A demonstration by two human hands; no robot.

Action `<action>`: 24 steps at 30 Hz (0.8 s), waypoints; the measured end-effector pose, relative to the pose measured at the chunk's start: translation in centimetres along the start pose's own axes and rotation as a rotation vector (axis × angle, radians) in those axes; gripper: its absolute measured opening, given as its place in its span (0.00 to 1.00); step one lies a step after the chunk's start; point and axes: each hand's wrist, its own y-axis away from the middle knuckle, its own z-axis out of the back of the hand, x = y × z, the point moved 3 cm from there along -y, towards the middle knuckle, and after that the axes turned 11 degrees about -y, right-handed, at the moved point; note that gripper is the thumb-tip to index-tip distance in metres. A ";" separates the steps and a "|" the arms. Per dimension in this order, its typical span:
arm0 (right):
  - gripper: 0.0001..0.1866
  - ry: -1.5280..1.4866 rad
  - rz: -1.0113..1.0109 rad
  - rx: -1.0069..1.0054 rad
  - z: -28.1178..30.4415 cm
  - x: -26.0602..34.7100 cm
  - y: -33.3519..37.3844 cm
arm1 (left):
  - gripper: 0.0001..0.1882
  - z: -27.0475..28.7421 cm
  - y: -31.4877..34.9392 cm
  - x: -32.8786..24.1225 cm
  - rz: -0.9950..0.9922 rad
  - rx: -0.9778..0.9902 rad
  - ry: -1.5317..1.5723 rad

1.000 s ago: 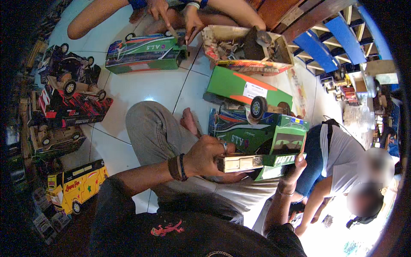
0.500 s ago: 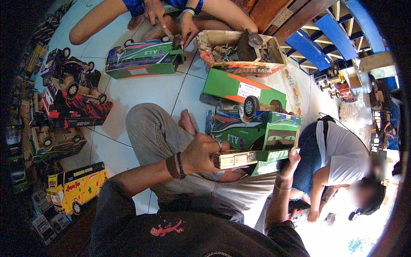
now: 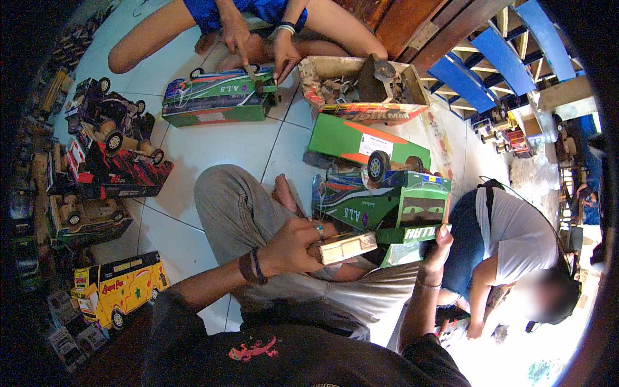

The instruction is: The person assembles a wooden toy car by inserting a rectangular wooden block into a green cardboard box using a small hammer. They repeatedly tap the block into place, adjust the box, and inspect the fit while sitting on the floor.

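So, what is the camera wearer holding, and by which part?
The left fingers grip a pale wooden piece by its left end, and the right fingers hold a green toy bus at the right edge of its near end.

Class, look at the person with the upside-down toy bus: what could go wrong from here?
The green toy bus is wheels-up, with the right hand gripping its front end, so it might tip or slip.

The wooden block in the left hand is close to the bus and could scratch its decorated side.
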 end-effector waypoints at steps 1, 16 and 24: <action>0.45 0.038 -0.029 -0.029 0.2 -0.2 0.1 | 0.16 -0.2 0.4 -0.2 0.069 0.054 0.040; 0.44 -0.042 -0.023 0.001 -3.3 0.9 0.6 | 0.19 -0.1 0.4 -0.3 0.236 0.238 0.144; 0.52 0.081 0.010 -0.044 -3.4 1.2 1.0 | 0.17 -0.4 0.2 -0.8 0.208 0.263 0.067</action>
